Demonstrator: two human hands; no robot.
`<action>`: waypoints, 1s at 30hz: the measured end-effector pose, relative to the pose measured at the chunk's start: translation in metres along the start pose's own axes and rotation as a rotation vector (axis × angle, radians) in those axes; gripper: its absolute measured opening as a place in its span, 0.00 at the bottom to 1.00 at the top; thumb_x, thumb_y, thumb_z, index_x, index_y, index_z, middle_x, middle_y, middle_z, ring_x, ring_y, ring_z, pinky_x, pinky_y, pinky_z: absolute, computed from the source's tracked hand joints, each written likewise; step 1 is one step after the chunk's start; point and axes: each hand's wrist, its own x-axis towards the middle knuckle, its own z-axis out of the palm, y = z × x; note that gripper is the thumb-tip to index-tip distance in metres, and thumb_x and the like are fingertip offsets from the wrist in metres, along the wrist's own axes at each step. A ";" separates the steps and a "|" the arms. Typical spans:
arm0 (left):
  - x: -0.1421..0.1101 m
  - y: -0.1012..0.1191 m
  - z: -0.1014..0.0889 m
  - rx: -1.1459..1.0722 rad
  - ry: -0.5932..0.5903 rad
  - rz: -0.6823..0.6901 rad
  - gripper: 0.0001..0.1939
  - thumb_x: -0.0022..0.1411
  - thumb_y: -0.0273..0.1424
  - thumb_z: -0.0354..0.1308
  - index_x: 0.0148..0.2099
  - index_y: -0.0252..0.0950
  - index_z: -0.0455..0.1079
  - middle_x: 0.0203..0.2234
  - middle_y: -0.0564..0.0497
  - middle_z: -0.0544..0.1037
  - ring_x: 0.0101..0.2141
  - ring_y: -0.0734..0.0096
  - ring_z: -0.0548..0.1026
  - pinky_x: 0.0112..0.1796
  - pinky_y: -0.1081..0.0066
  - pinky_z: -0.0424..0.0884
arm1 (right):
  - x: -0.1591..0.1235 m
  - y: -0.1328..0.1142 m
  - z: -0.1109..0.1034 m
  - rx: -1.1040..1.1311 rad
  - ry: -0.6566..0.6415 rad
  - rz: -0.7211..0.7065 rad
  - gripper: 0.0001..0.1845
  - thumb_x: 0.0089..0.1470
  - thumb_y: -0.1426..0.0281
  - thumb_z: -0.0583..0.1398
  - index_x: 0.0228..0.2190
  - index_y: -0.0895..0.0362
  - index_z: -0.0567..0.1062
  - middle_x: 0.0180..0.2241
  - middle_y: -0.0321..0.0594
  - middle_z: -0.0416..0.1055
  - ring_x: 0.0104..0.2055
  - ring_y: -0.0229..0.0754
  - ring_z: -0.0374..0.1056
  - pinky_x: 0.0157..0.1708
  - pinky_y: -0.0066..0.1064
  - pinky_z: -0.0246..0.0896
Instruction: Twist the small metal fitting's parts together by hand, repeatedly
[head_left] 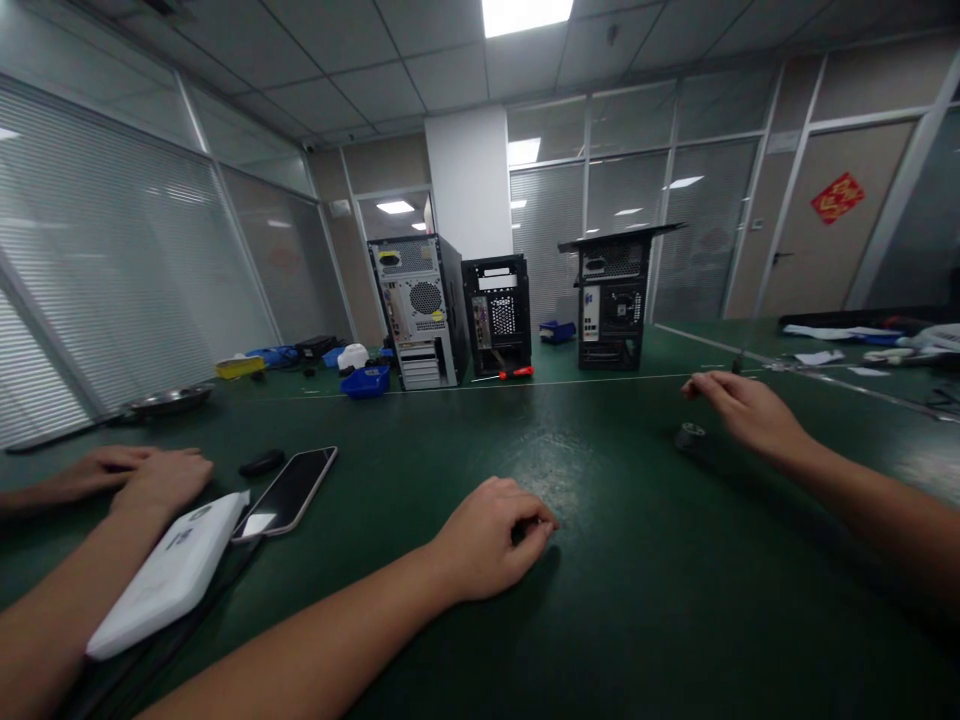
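Note:
My left hand (495, 540) rests on the green tabletop (600, 620), with its fingers curled in and the thumb meeting the index finger. Anything between those fingertips is too small to make out. Further off to the right, my right hand (742, 408) is held just above the table with its fingers pressed together in a pinch. What it holds, if anything, is hidden. Just below its fingertips stands a small grey cylindrical piece (690, 436), apart from the hand. Behind the knuckles a thin dark upright thing (739, 363) shows, too small to name.
Another person's hands (161, 480) lie at the left, beside a white power bank (176, 570), a phone (291, 492) and a black mouse-like object (262, 463). Computer cases (424, 315) stand at the back, with a red screwdriver (516, 373) and blue bins (365, 381).

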 end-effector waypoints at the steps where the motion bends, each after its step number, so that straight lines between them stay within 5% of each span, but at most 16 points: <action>1: 0.000 0.000 0.000 0.001 0.002 0.000 0.07 0.66 0.29 0.55 0.42 0.39 0.75 0.31 0.54 0.77 0.35 0.69 0.71 0.41 0.67 0.61 | 0.001 0.002 -0.004 -0.019 -0.024 -0.013 0.30 0.58 0.48 0.48 0.44 0.56 0.76 0.47 0.44 0.75 0.48 0.48 0.68 0.46 0.37 0.60; 5: 0.001 -0.001 0.000 0.000 0.005 -0.006 0.07 0.66 0.29 0.55 0.41 0.39 0.75 0.31 0.54 0.77 0.35 0.69 0.71 0.41 0.67 0.61 | 0.003 0.011 -0.011 -0.098 -0.121 -0.065 0.25 0.52 0.52 0.59 0.46 0.53 0.77 0.47 0.40 0.76 0.45 0.48 0.70 0.45 0.38 0.62; 16: 0.002 0.000 0.000 0.003 -0.008 -0.009 0.07 0.66 0.29 0.55 0.41 0.38 0.75 0.31 0.53 0.77 0.34 0.69 0.71 0.40 0.66 0.62 | -0.001 0.016 0.008 -0.225 -0.234 -0.243 0.26 0.60 0.52 0.51 0.47 0.57 0.75 0.45 0.45 0.75 0.45 0.46 0.70 0.46 0.38 0.63; 30: 0.000 0.000 0.000 0.001 -0.007 -0.003 0.07 0.66 0.29 0.55 0.41 0.38 0.75 0.30 0.53 0.77 0.35 0.68 0.72 0.41 0.66 0.63 | -0.002 0.019 0.009 -0.293 -0.221 -0.244 0.25 0.59 0.57 0.52 0.49 0.57 0.76 0.46 0.47 0.75 0.43 0.48 0.71 0.45 0.41 0.66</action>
